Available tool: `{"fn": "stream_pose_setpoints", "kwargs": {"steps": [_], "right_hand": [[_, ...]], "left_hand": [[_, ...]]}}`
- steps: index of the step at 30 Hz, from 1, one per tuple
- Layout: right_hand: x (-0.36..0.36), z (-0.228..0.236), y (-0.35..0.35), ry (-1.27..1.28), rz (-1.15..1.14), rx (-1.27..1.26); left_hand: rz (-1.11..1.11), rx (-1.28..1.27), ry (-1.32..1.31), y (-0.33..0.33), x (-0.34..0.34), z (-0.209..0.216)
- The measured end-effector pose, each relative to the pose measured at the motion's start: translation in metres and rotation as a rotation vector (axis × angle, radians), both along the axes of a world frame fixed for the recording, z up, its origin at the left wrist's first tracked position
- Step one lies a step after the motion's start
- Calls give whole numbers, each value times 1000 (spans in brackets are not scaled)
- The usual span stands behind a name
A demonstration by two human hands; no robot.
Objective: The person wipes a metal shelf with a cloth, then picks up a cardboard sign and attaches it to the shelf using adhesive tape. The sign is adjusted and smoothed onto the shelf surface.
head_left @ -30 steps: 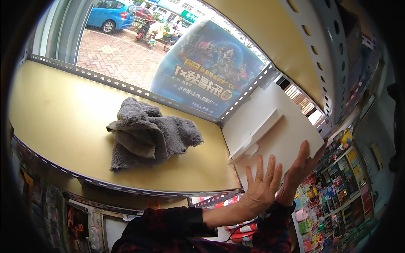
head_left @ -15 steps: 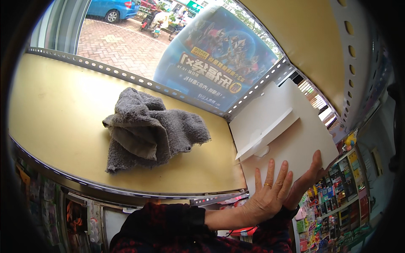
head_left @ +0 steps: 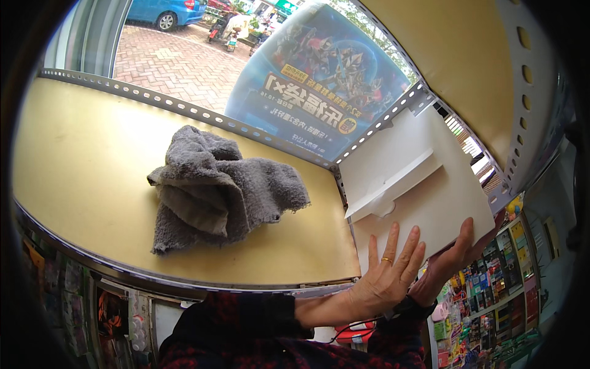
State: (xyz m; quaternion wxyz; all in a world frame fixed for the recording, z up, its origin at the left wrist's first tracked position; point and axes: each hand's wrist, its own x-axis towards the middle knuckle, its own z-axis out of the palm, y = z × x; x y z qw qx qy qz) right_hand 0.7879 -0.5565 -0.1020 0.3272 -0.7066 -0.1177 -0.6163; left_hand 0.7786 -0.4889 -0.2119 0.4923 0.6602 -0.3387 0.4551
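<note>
Hands: two, one left hand (head_left: pixel 381 281) and one right hand (head_left: pixel 452 261). Fingers (head_left: pixel 392 244): four seen distinctly on the left; those on the right overlap and cannot be counted. Ring (head_left: pixel 386 260): one, on the left. Sleeves (head_left: pixel 246 320): two. White board (head_left: pixel 433 203): one, with one raised flap (head_left: pixel 396 186). Cloth (head_left: pixel 227 190): one. Yellow shelves: two, one lower shelf (head_left: pixel 92 178) and one upper shelf (head_left: pixel 461 61). Poster (head_left: pixel 313 86): one. Cars: two in part, one blue car (head_left: pixel 165 11) and one red car (head_left: pixel 219 5). Small goods (head_left: pixel 485 277), right: many, too small to number.
</note>
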Motion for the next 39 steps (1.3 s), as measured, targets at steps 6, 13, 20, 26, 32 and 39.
{"fn": "stream_pose_setpoints", "kwargs": {"steps": [6,13,20,26,32,39], "right_hand": [[0,0,3,-4,-79,-32],[6,2,-2,-100,-116,-140],[6,2,-4,-135,-120,-243],[7,-4,-4,-89,93,-149],[-2,-21,-20,206,344,15],[2,-48,-29,154,577,118]], "left_hand": [[-64,-23,19,-4,2,-7],[-77,-6,25,-15,7,-11],[-382,220,174,8,10,-8],[-382,488,38,39,15,3],[-347,407,26,48,1,10],[-431,410,226,44,-5,14]]}}
